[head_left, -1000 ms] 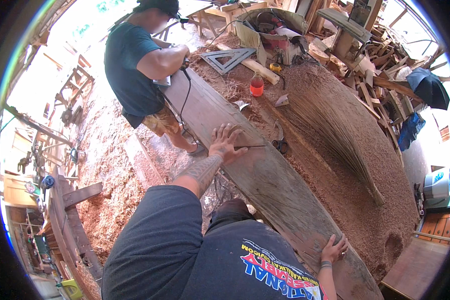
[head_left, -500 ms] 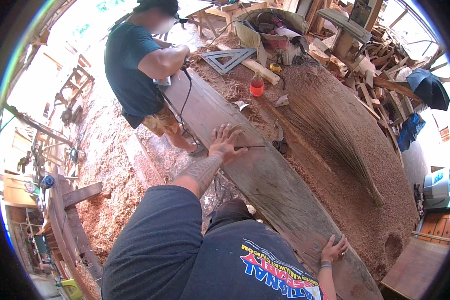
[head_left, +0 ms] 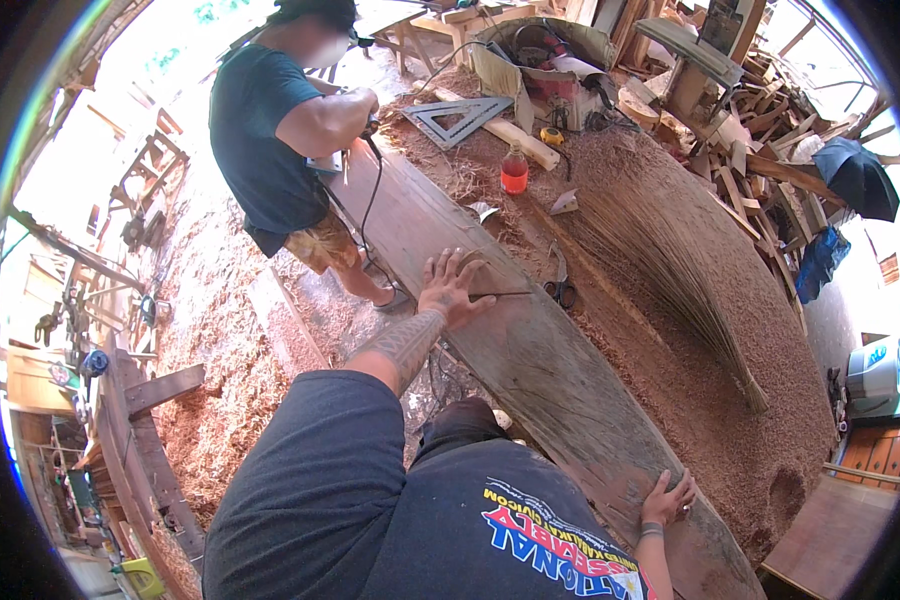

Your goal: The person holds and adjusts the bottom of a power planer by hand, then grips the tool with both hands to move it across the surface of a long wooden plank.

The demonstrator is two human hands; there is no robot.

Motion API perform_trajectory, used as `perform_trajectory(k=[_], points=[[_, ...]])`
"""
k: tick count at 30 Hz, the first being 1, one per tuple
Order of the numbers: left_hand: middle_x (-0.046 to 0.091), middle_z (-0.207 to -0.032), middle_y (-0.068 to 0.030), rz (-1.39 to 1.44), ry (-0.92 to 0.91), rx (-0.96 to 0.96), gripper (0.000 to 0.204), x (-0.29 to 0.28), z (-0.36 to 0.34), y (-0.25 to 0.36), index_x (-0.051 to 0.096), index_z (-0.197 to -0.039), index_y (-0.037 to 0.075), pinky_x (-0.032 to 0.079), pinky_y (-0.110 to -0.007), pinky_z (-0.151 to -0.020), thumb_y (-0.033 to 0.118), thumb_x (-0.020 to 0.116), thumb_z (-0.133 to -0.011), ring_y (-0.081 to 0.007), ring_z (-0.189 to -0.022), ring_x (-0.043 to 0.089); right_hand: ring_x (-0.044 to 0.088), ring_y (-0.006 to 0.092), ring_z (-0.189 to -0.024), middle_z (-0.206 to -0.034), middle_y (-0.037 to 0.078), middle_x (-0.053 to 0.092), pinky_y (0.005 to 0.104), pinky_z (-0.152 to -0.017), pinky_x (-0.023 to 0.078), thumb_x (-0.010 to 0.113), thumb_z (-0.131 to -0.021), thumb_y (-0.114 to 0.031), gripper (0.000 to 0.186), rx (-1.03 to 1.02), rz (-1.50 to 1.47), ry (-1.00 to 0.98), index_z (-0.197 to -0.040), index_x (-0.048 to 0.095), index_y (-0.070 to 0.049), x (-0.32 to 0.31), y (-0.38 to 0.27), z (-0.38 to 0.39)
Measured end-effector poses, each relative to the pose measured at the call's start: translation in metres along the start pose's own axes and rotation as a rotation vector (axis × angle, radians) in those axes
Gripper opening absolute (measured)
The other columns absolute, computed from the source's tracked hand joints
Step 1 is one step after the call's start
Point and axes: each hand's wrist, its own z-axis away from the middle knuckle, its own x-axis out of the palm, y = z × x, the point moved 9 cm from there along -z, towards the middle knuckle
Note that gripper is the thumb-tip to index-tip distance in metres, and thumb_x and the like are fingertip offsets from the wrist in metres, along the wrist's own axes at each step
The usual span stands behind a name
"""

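Observation:
A long, wide wooden plank (head_left: 560, 375) runs slantwise from the upper left to the lower right in front of me. My left hand (head_left: 454, 292) lies flat on it with fingers spread, beside a dark crack. Lower down, my right hand (head_left: 667, 500) curls its fingers over the plank's far edge. At the far end a person in a teal shirt (head_left: 265, 130) holds a corded power tool (head_left: 326, 163) against the plank. Their arms partly hide the tool, so its exact kind is unclear. Its black cord (head_left: 373, 200) trails across the wood.
Beyond the plank, on sawdust, are scissors (head_left: 561, 285), a stick broom (head_left: 685, 300), a bottle of red liquid (head_left: 514, 172), a triangular square (head_left: 457, 120) and a yellow tape measure (head_left: 551, 135). Wood scraps (head_left: 770, 130) pile up at the upper right. Shavings (head_left: 220, 400) cover the left floor.
Both my hands stay in place on the plank. The person's arms and power tool shift very slightly, and a bright orange spot now shows beside the tool.

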Motion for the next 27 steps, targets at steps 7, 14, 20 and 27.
perform_trajectory(k=[7,14,20,27], points=[[0.024,-0.175,-0.0119,-0.005,-0.006,0.002,0.096,0.001,0.000,-0.001,0.035,-0.165,0.030,0.003,-0.056,-0.133,0.078,0.062,-0.087,-0.0359,-0.165,0.010,0.037,0.0416,-0.149,-0.157,0.021,0.046,0.0561,-0.124,0.029,0.061,-0.106,-0.047,0.062,-0.003,-0.037,-0.003,-0.154,0.050,-0.012,-0.004,-0.005,0.000],[0.023,-0.175,-0.0116,-0.007,-0.025,-0.009,0.095,0.000,0.001,-0.002,0.035,-0.166,0.031,0.004,-0.057,-0.133,0.077,0.062,-0.087,-0.0361,-0.165,0.010,0.035,0.0424,-0.149,-0.158,0.022,0.045,0.0564,-0.124,0.027,0.063,-0.105,-0.043,0.061,0.010,-0.064,-0.015,-0.153,0.049,-0.008,-0.005,-0.009,0.001],[0.022,-0.176,-0.0114,-0.006,-0.018,0.000,0.094,-0.002,0.000,0.002,0.035,-0.165,0.031,0.004,-0.057,-0.132,0.077,0.062,-0.088,-0.0364,-0.165,0.009,0.036,0.0376,-0.151,-0.159,0.017,0.046,0.0545,-0.124,0.028,0.058,-0.106,-0.053,0.063,0.001,0.017,0.016,-0.156,0.049,-0.017,0.002,0.004,-0.001],[0.023,-0.175,-0.0111,-0.018,-0.014,0.002,0.094,0.002,-0.001,-0.001,0.036,-0.165,0.030,0.004,-0.057,-0.132,0.077,0.062,-0.088,-0.0361,-0.165,0.010,0.037,0.0426,-0.148,-0.155,0.022,0.048,0.0575,-0.125,0.024,0.064,-0.104,-0.044,0.061,-0.016,-0.046,0.024,-0.152,0.050,-0.008,-0.002,-0.004,0.000]])
